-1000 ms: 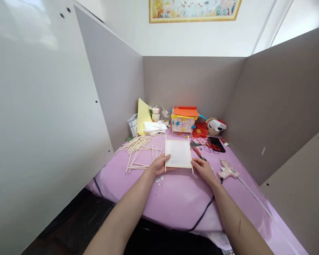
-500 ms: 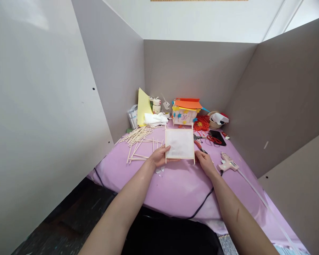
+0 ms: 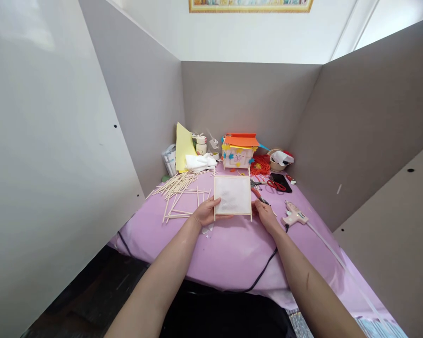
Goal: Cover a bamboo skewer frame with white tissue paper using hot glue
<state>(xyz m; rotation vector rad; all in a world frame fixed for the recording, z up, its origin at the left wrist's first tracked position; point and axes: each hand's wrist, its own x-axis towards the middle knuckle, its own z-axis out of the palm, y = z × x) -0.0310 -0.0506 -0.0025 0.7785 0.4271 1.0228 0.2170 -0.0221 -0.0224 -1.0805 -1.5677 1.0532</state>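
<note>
In front of me is a square frame of thin wooden sticks with a white sheet (image 3: 233, 194) across it, held upright above the table. My left hand (image 3: 206, 212) grips its lower left side, thumb on the front and fingers running behind and below. My right hand (image 3: 266, 216) is closed at the lower right edge, its fingertips against the upright stick and partly hidden. Red-handled pliers (image 3: 256, 193) lie just beyond my right hand. Left of the frame are loose wooden sticks (image 3: 178, 184) and a few joined or laid in outline (image 3: 178, 211).
A small stick house with an orange roof (image 3: 240, 141) stands at the back. To the right are red-handled scissors (image 3: 276, 185), a black phone (image 3: 285, 186), red yarn (image 3: 260, 165) and a pink glue gun (image 3: 294, 214) with its cord. Grey panels (image 3: 246, 94) enclose the purple-covered table (image 3: 229, 263).
The view has tilted up slightly and shifted right, so everything sits a little lower and further left. Both hands keep nearly the same hold on the frame.
</note>
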